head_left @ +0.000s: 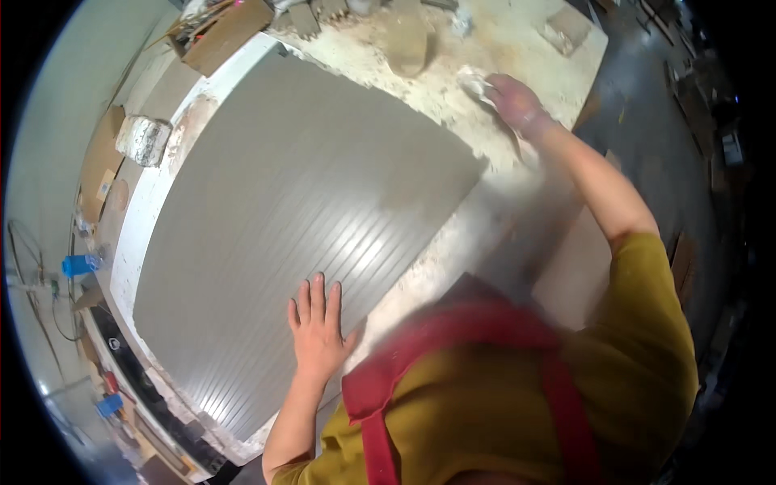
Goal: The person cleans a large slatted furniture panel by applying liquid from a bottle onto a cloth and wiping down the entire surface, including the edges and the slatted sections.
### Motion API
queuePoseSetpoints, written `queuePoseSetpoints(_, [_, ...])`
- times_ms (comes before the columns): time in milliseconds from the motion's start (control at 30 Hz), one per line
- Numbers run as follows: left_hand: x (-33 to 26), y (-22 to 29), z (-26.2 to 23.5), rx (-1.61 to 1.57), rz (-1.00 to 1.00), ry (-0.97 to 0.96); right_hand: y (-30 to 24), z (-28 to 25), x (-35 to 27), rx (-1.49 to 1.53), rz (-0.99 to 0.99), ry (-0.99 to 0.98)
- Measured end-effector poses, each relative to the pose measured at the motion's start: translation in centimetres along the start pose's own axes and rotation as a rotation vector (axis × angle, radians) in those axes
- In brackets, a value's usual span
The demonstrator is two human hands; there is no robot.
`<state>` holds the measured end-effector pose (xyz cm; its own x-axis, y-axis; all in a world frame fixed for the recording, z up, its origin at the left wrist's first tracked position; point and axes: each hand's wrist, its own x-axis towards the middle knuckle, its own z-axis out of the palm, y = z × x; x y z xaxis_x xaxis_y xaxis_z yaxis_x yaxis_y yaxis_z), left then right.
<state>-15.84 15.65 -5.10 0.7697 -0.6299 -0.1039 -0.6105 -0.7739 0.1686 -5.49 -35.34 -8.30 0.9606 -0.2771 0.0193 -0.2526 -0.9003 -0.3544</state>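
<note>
A large grey slab (283, 178), smooth and clay-like, lies flat on a pale table (517, 48). Fine parallel ridges run across it, shiny in the near part, and its far right edge is ragged. My left hand (319, 343) rests with fingers stretched out over the slab's near edge and holds nothing. Beyond the slab's right end, my right hand (519, 105) is closed on a crumpled whitish wad (473, 82), perhaps cloth or paper, over the pale table. The fingertips around the wad are partly blurred.
A white block (144, 141) stands on the ledge left of the slab. At the back left is a cardboard box (228, 36) of tools and scraps. Translucent amber-coloured material (406, 48) lies on the far table. A blue object (79, 265) is at the left.
</note>
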Motion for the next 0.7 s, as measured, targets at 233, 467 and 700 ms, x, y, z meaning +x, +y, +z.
queuePoseSetpoints(233, [-0.9, -0.1, 0.7, -0.008, 0.001, 0.001, -12.2, 6.7, -5.3, 0.585, -0.481, 0.06])
queuePoseSetpoints(467, [-0.4, -0.6, 0.3, -0.004, 0.006, 0.023, -9.9, -3.3, -4.3, -0.072, 0.065, -0.013])
queuePoseSetpoints(700, [-0.7, -0.5, 0.6, -0.035, -0.001, 0.037, -12.7, 4.1, -10.3, -0.123, -0.242, -0.068])
